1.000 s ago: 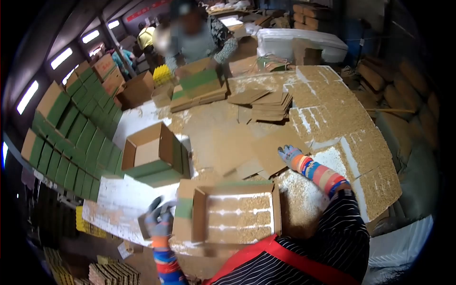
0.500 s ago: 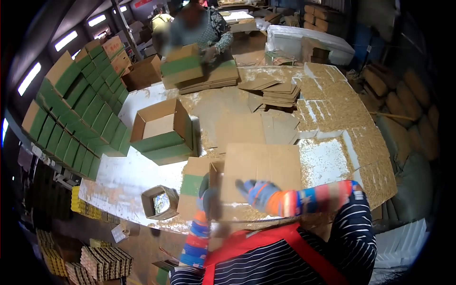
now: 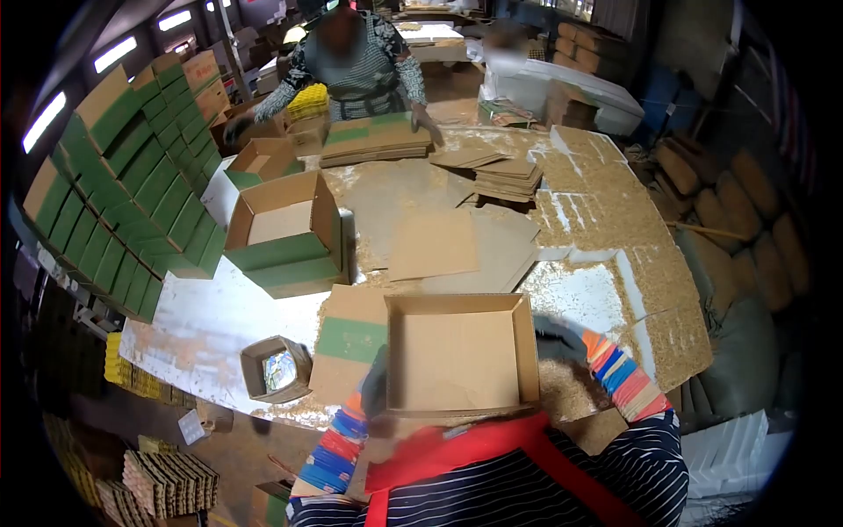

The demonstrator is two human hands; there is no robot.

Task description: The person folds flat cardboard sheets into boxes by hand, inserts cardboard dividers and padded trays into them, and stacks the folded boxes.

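An open cardboard box [image 3: 458, 356] is right in front of me, its bare brown inside facing up at me. My left hand [image 3: 375, 386], in a dark grey glove, is closed against the box's left wall, with its fingers partly hidden. On the other side, my right hand [image 3: 560, 330], gloved and slightly blurred, reaches to the right wall of the same box. Striped multicoloured sleeves cover both forearms. Beside the left hand lies a flat cardboard piece [image 3: 351, 338] with a green band.
Two green-and-brown boxes [image 3: 285, 250] stand stacked at left, near a small carton [image 3: 277, 369] holding packets. Flat cardboard sheets [image 3: 435, 244] lie ahead. A green box wall [image 3: 145, 176] rises at far left. A co-worker [image 3: 364, 70] stands across the table, by stacked flat boxes [image 3: 378, 140].
The box has turned so its open inside faces me. My right hand has moved from over the cardboard to the box's right side. The co-worker's box now stands at the table's left.
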